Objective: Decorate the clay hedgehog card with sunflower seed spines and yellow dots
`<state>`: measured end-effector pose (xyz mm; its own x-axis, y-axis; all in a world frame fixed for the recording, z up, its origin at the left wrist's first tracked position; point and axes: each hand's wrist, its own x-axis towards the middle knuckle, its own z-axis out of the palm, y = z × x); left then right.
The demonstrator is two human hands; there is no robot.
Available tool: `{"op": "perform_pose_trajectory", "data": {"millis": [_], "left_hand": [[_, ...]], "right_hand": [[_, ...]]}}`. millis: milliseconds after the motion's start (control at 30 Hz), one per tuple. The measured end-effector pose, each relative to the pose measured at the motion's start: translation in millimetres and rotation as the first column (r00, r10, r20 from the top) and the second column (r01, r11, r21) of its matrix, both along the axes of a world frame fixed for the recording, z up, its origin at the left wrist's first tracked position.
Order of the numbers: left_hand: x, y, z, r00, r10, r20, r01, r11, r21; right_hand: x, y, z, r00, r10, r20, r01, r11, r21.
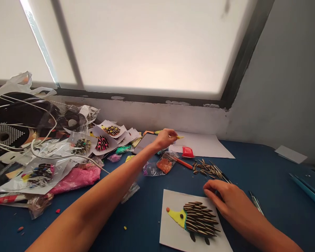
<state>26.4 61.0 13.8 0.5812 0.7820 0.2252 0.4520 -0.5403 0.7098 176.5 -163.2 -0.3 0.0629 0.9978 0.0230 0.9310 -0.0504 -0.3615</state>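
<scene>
My left hand (166, 138) reaches to the back of the table, its fingers pinched on a small yellow piece (180, 137) above a white sheet. What exactly the piece is, I cannot make out. My right hand (227, 196) rests by the upper right corner of a white card (169, 231), loosely bent, with a gap between thumb and fingers and nothing in it. On the card is a hedgehog (201, 218) with sunflower-seed spines, a yellow clay face and an orange nose. Loose sunflower seeds (207, 169) lie just beyond my right hand.
A red clay packet (187, 152) sits on the white sheet (212, 147). Nearby are an orange stick (183, 162), a bagged brown clay (164, 165) and a pen (256, 203). Finished hedgehog cards (102, 143), a pink bag (75, 177) and cables crowd the left. A blue object (308, 190) lies right.
</scene>
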Motion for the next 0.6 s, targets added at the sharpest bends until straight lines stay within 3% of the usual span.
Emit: {"op": "perform_pose_trajectory", "data": {"millis": [67, 167, 267, 333, 467, 533, 600], "left_hand": [[-2, -14, 5.5, 0.991, -0.093, 0.098, 0.102, 0.991, -0.084], [-2, -37, 4.8, 0.956, -0.194, 0.219, 0.235, 0.955, -0.181], [1, -58, 0.9, 0.868, -0.240, 0.435, 0.410, 0.841, -0.354], [1, -69, 1.2, 0.840, -0.269, 0.471, 0.474, 0.786, -0.396], [-1, -84, 6.9, 0.795, -0.350, 0.496, 0.580, 0.679, -0.450], [0, -87, 7.4, 0.789, -0.313, 0.529, 0.582, 0.656, -0.480], [2, -87, 5.0, 0.784, -0.234, 0.575, 0.560, 0.667, -0.492]], "right_hand": [[0, 1, 2, 0.996, -0.052, -0.079, 0.055, 0.998, 0.037], [-1, 3, 5, 0.922, -0.135, -0.362, 0.177, 0.981, 0.083], [-4, 6, 9, 0.795, -0.144, -0.589, 0.238, 0.967, 0.085], [-6, 6, 11, 0.748, -0.131, -0.651, 0.259, 0.960, 0.104], [-7, 5, 13, 0.726, -0.125, -0.676, 0.303, 0.941, 0.152], [-6, 4, 13, 0.724, -0.127, -0.678, 0.302, 0.942, 0.146], [-6, 3, 13, 0.692, -0.136, -0.709, 0.309, 0.943, 0.121]]}}
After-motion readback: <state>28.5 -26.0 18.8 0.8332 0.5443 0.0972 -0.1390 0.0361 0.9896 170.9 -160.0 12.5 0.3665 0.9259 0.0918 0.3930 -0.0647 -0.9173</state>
